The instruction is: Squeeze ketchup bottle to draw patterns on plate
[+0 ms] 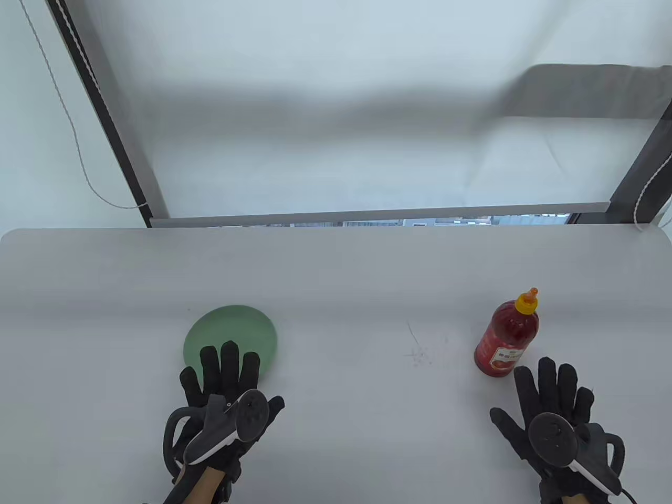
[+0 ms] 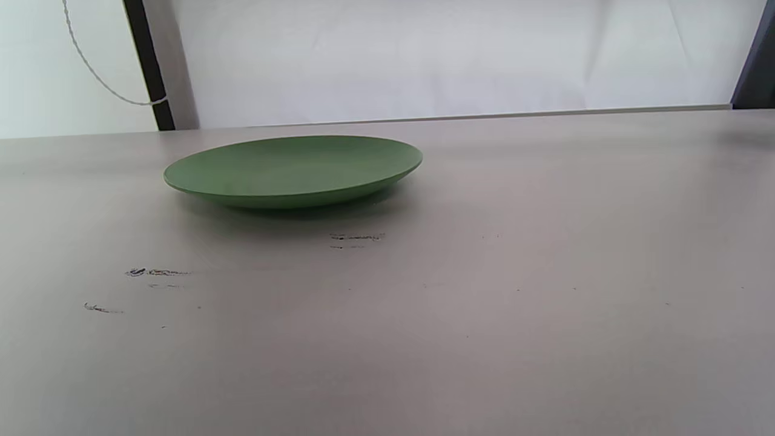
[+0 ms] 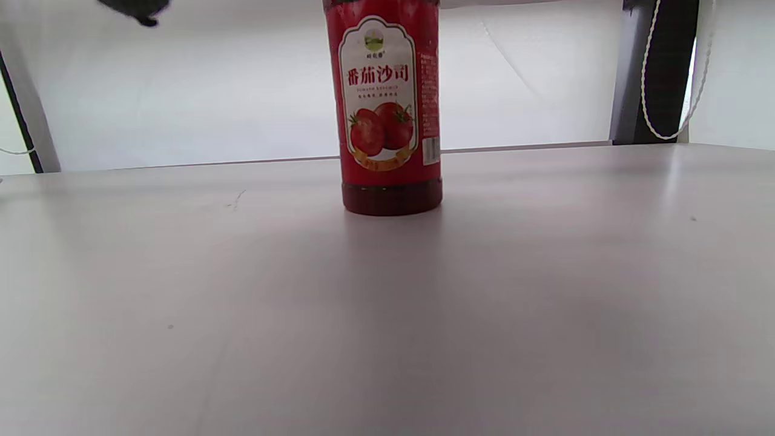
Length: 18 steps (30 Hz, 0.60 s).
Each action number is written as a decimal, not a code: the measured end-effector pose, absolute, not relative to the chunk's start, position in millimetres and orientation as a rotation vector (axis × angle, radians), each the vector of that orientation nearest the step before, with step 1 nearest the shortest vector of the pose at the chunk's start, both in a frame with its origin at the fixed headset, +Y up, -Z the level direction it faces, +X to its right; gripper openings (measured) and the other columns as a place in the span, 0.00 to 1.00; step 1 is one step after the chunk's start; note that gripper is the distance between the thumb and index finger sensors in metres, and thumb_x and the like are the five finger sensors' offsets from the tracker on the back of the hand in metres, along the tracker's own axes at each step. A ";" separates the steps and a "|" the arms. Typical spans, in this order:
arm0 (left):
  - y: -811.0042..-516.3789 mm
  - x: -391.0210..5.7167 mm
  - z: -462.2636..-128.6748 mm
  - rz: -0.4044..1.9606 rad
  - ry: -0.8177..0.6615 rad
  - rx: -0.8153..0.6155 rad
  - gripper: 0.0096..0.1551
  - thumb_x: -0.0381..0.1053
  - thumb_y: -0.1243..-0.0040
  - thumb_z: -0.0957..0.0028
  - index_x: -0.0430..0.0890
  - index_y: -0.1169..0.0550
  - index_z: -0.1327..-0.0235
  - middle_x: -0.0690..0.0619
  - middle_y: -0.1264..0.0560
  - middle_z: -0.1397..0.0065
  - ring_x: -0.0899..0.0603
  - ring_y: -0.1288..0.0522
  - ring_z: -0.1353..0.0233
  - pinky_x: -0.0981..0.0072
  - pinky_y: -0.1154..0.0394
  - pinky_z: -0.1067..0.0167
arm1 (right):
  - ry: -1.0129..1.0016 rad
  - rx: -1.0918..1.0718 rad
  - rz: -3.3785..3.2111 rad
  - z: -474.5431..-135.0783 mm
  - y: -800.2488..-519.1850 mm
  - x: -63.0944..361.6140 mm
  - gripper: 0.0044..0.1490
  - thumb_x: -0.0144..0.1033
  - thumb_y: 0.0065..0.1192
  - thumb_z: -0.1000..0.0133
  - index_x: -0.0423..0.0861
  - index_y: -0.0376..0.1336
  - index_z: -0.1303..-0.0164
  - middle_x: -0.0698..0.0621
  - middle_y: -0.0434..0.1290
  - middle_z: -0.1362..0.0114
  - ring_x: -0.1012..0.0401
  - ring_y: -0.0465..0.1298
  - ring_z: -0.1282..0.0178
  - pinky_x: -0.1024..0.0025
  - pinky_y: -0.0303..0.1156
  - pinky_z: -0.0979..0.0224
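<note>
A round green plate [image 1: 231, 328] lies on the white table [image 1: 346, 273] at the left; it is bare in the left wrist view [image 2: 293, 166]. My left hand [image 1: 228, 380] is open, its fingers spread over the plate's near edge. A red ketchup bottle [image 1: 507, 336] with a yellow cap stands upright at the right; the right wrist view shows its tomato label [image 3: 387, 109]. My right hand [image 1: 546, 394] is open and empty, fingertips just short of the bottle's base.
Small dark marks [image 1: 420, 354] dot the table between plate and bottle. A window frame [image 1: 378, 215] runs behind the table's far edge, with cords hanging at both sides.
</note>
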State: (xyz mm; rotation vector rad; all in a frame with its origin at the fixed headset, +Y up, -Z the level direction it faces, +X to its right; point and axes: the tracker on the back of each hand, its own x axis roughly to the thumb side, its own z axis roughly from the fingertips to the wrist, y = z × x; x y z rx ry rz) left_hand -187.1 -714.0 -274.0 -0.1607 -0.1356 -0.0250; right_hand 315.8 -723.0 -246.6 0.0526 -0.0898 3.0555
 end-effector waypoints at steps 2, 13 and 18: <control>-714.0 -186.8 -273.8 -0.027 -0.136 -0.163 0.54 0.76 0.72 0.40 0.44 0.63 0.12 0.33 0.72 0.12 0.24 0.75 0.20 0.18 0.70 0.34 | -0.095 0.054 3.054 -246.7 -723.1 315.9 0.57 0.73 0.41 0.30 0.46 0.36 0.03 0.29 0.29 0.05 0.30 0.31 0.11 0.27 0.34 0.18; -711.3 -189.8 -276.6 0.028 -0.160 -0.131 0.55 0.75 0.68 0.40 0.43 0.62 0.12 0.33 0.71 0.11 0.24 0.74 0.19 0.18 0.69 0.34 | -0.110 0.045 3.052 -246.4 -722.5 315.3 0.57 0.72 0.42 0.30 0.45 0.36 0.03 0.29 0.29 0.05 0.30 0.32 0.11 0.26 0.34 0.18; -704.3 -198.7 -291.2 0.102 -0.102 -0.107 0.56 0.75 0.61 0.40 0.42 0.59 0.11 0.33 0.69 0.10 0.24 0.71 0.17 0.18 0.68 0.31 | -0.113 0.032 3.070 -245.8 -722.3 314.4 0.56 0.71 0.42 0.29 0.45 0.36 0.03 0.29 0.30 0.05 0.31 0.32 0.10 0.26 0.35 0.18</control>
